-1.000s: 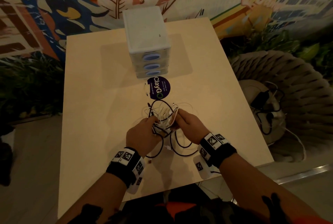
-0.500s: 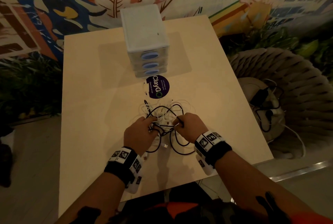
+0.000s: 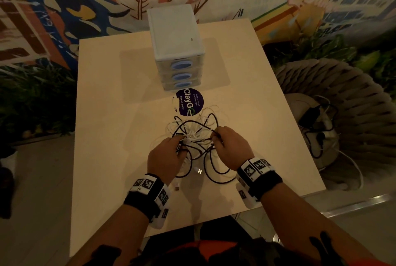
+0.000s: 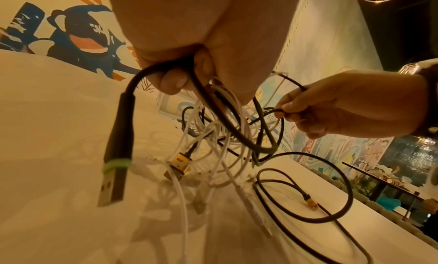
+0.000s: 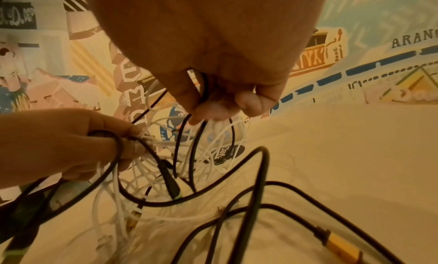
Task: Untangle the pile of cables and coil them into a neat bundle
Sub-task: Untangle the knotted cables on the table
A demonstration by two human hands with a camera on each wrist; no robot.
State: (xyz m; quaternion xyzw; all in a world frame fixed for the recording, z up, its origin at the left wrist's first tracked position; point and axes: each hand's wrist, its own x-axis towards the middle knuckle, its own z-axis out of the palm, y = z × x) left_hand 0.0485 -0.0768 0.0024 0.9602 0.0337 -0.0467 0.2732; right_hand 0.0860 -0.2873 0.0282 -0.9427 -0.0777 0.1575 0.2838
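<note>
A tangle of black and white cables point(image 3: 196, 137) lies on the pale table point(image 3: 120, 137), just in front of me. My left hand point(image 3: 166, 155) grips a thick black cable point(image 4: 208, 106) whose USB plug point(image 4: 113, 178) with a green band hangs down. My right hand point(image 3: 230, 145) pinches a thin black cable point(image 5: 201, 91) at the right side of the tangle. White cables point(image 5: 151, 174) run between both hands. Black loops point(image 3: 214, 171) with a gold-tipped plug point(image 4: 309, 203) trail on the table towards me.
A white three-drawer box point(image 3: 175, 40) stands at the back of the table, with a dark round sticker point(image 3: 189, 103) before it. A woven chair point(image 3: 347, 105) holding another charger and cables stands right of the table. A mural wall is behind.
My hands have drawn apart over the tangle and lowered it, spreading the loops wider; the right hand now pinches a black strand off to the right.
</note>
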